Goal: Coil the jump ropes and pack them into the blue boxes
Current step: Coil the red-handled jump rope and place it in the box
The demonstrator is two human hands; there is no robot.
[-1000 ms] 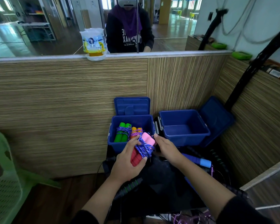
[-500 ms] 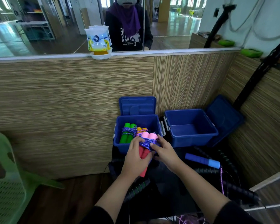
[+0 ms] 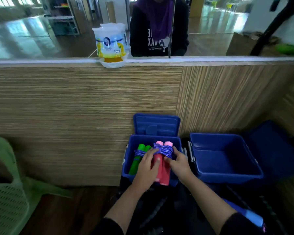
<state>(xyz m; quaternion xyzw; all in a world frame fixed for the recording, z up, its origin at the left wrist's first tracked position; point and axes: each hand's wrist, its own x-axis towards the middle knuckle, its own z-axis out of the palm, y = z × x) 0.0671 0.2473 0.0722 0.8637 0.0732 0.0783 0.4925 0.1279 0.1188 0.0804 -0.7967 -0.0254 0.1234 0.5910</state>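
Both hands on the pink-handled jump rope (image 3: 161,160), bundled in blue cord, lying partly in the left blue box (image 3: 153,139) beside the green-handled rope (image 3: 137,160). Left hand (image 3: 147,168) with fingers curled over the handles; right hand (image 3: 178,162) pinching the cord wrap. Right blue box (image 3: 224,175) just beside, lid off.

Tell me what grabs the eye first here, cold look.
The pink-and-red jump rope bundle, bound with blue cord, sits over the left blue box at bottom centre, with the left hand and right hand holding it from either side. A green-handled rope already lies in that box, while the right blue box beside it looks empty. Up on the ledge stands a white and yellow plastic pack.
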